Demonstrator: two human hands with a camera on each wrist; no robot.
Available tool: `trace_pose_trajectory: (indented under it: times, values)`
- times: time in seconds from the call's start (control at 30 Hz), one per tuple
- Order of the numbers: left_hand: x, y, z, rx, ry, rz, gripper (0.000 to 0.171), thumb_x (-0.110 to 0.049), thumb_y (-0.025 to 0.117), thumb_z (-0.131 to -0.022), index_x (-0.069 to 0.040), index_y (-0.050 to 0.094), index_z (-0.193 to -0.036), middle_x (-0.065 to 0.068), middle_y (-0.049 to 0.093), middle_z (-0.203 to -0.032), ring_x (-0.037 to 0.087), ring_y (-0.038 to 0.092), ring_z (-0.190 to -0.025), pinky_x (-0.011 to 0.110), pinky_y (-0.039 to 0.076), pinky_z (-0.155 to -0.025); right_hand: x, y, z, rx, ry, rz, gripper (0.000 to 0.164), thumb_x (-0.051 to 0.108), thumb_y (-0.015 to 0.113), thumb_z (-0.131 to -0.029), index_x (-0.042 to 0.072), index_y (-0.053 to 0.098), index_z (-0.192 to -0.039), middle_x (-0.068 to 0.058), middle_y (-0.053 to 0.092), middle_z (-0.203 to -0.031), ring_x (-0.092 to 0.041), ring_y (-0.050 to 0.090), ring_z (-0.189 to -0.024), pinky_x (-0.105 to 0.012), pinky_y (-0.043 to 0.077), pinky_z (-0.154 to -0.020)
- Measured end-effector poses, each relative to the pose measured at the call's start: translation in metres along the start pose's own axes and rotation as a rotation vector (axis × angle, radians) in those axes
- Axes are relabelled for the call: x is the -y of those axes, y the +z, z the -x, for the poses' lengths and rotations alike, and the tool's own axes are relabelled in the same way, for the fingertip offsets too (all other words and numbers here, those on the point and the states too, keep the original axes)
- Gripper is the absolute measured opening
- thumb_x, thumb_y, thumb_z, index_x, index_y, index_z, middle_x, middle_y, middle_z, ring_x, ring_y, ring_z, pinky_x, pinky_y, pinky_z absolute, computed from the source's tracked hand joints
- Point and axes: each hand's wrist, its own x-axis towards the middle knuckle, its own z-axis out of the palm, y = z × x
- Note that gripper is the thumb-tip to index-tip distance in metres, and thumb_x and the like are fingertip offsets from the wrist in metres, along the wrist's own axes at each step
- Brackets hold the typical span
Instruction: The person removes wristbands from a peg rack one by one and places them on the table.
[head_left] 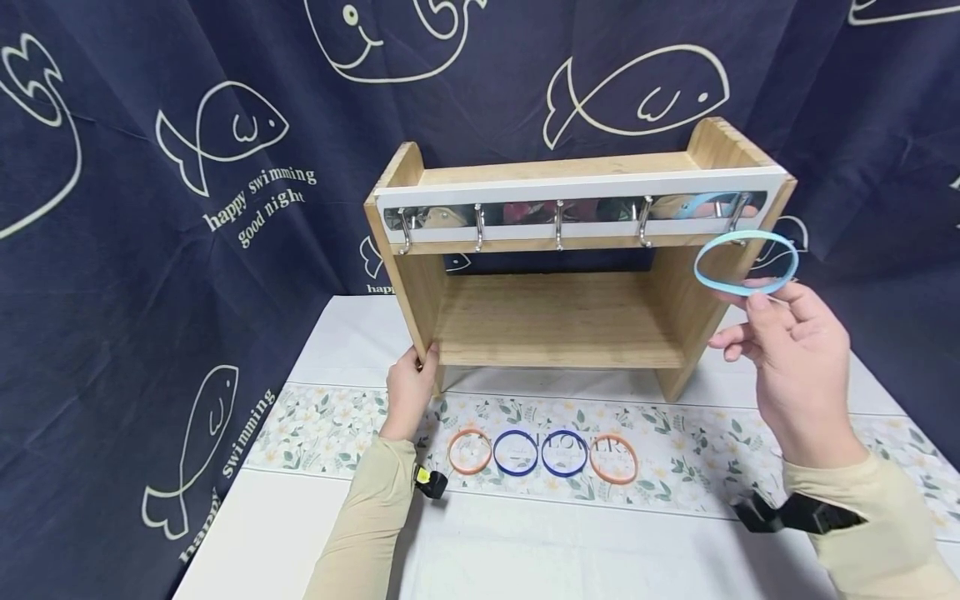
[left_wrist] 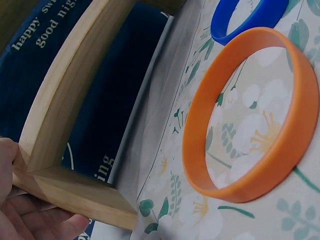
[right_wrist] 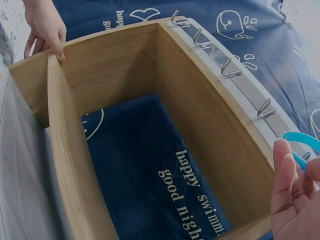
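My right hand (head_left: 806, 367) pinches a light blue wristband (head_left: 705, 282) between thumb and fingers, in front of the rightmost metal hook (head_left: 738, 212) of a wooden shelf (head_left: 562, 321). In the right wrist view the light blue band (right_wrist: 302, 140) shows partly, close to the end hook. My left hand (head_left: 411, 392) grips the lower left edge of the shelf; the left wrist view shows its fingers (left_wrist: 42, 220) around the wood. Several hooks line the mirrored strip on the shelf's front, and no band hangs on those in clear sight.
On the floral strip of the white table (head_left: 300, 517) lie an orange wristband (head_left: 452, 463), two blue wristbands (head_left: 498, 463) and another orange wristband (head_left: 634, 467) in a row, in front of the shelf. A dark blue curtain (head_left: 90, 275) with fish drawings hangs behind.
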Motion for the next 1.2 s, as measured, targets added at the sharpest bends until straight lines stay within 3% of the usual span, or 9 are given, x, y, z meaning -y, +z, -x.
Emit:
trace_pose_trajectory:
  times: [0.43, 0.73, 1.2]
  values:
    - [-0.001, 0.001, 0.0, 0.006, -0.002, 0.002, 0.041, -0.036, 0.052, -0.1, -0.002, 0.068, -0.115, 0.018, 0.072, -0.096, 0.027, 0.071, -0.08, 0.037, 0.056, -0.061, 0.001, -0.002, 0.01, -0.003, -0.016, 0.03, 0.026, -0.015, 0.045, -0.095, -0.017, 0.049, -0.122, -0.026, 0.069, -0.101, -0.029, 0.067, -0.056, -0.026, 0.05, -0.048]
    - [0.001, 0.001, 0.0, -0.002, 0.009, 0.003, 0.041, -0.037, 0.052, -0.1, -0.002, 0.069, -0.112, 0.017, 0.072, -0.093, 0.026, 0.07, -0.077, 0.037, 0.055, -0.059, 0.002, -0.004, 0.015, -0.006, -0.022, 0.081, 0.022, -0.014, 0.046, -0.096, -0.017, 0.051, -0.117, -0.024, 0.07, -0.1, -0.027, 0.066, -0.054, -0.024, 0.049, -0.046]
    - [0.002, 0.001, -0.002, -0.011, 0.005, -0.01, 0.041, -0.038, 0.053, -0.099, -0.003, 0.07, -0.111, 0.018, 0.072, -0.093, 0.028, 0.071, -0.078, 0.039, 0.056, -0.061, -0.001, -0.015, 0.034, 0.009, 0.041, 0.125, 0.016, -0.011, 0.045, -0.098, -0.009, 0.055, -0.11, -0.017, 0.072, -0.098, -0.023, 0.068, -0.057, -0.022, 0.049, -0.048]
